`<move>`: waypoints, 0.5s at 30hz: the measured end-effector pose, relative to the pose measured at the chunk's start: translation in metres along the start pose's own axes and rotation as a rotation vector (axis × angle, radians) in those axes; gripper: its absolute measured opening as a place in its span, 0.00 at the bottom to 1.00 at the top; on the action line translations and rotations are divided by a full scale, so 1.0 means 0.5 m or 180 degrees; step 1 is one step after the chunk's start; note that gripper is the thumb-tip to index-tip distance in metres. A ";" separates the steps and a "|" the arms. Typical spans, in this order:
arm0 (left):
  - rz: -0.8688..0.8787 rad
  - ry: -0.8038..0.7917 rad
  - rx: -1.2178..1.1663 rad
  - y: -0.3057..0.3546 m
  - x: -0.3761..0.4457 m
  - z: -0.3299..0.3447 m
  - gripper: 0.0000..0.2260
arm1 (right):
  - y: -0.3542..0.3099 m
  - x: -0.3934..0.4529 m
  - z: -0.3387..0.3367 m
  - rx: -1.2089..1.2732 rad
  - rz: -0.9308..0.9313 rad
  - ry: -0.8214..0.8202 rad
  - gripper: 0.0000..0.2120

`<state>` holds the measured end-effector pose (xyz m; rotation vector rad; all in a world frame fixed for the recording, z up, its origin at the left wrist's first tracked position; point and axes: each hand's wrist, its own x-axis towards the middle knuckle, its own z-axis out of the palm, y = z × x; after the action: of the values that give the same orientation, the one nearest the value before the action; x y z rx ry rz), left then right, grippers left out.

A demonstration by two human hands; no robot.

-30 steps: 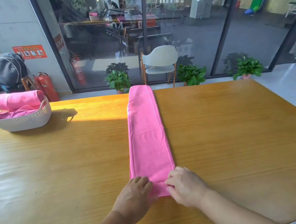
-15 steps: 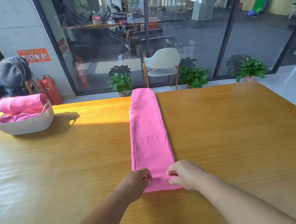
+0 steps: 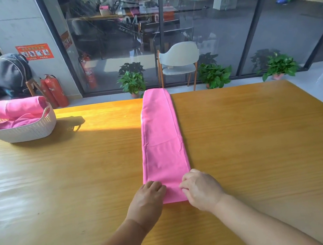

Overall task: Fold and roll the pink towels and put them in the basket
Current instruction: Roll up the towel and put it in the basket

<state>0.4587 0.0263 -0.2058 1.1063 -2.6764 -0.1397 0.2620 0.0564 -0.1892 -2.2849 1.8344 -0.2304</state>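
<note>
— So, what's on the wooden table (image 3: 263,150)?
— Long folded pink towel (image 3: 162,142) down the middle, white basket (image 3: 24,131) far left.
— Hands?
— Left hand (image 3: 148,201) and right hand (image 3: 201,190) — fingers curled, pinching its rolled near end.

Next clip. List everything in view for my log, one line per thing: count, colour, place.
folded towel: 1, pink, long strip down the table's middle, near end rolled
basket: 1, white, far left of the table
towels in basket: at least 2, pink, one rolled on top
table: 1, wooden
chair: 1, pale seat with wooden legs, beyond the table by the glass wall
potted plants: 3, green, on the floor along the glass
fire extinguishers: 2, red, by the pillar
left hand: fingers curled on the roll's left side
right hand: fingers curled on the roll's right side
</note>
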 end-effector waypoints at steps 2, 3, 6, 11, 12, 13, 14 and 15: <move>-0.0032 -0.0099 -0.0172 -0.008 -0.007 -0.002 0.07 | -0.004 -0.003 -0.004 -0.0199 -0.0071 -0.0122 0.14; -0.0057 -0.0167 -0.0236 -0.009 -0.007 -0.005 0.12 | -0.006 -0.002 -0.006 -0.0335 -0.0094 -0.0191 0.15; -0.0218 -0.0478 -0.0290 -0.020 0.014 -0.012 0.13 | -0.013 0.007 -0.011 -0.0643 -0.0086 -0.0349 0.15; -0.0632 -0.0565 -0.0788 -0.034 0.042 -0.015 0.07 | -0.017 0.030 -0.035 -0.0622 0.0105 -0.0672 0.09; -0.0735 -0.0612 -0.0827 -0.036 0.047 -0.015 0.07 | -0.016 0.033 -0.040 -0.0502 0.0188 -0.0683 0.09; -0.0819 -0.0626 -0.0850 -0.038 0.053 -0.015 0.08 | -0.014 0.037 -0.043 -0.0344 0.0292 -0.0689 0.07; -0.0860 -0.0635 -0.0844 -0.040 0.060 -0.014 0.08 | -0.012 0.040 -0.045 -0.0190 0.0388 -0.0668 0.07; -0.0887 -0.0662 -0.0853 -0.042 0.067 -0.013 0.09 | -0.010 0.044 -0.047 -0.0088 0.0482 -0.0663 0.09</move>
<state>0.4517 -0.0124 -0.1970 1.4327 -2.5563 -0.6757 0.2655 0.0346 -0.1655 -2.0845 1.8991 0.0548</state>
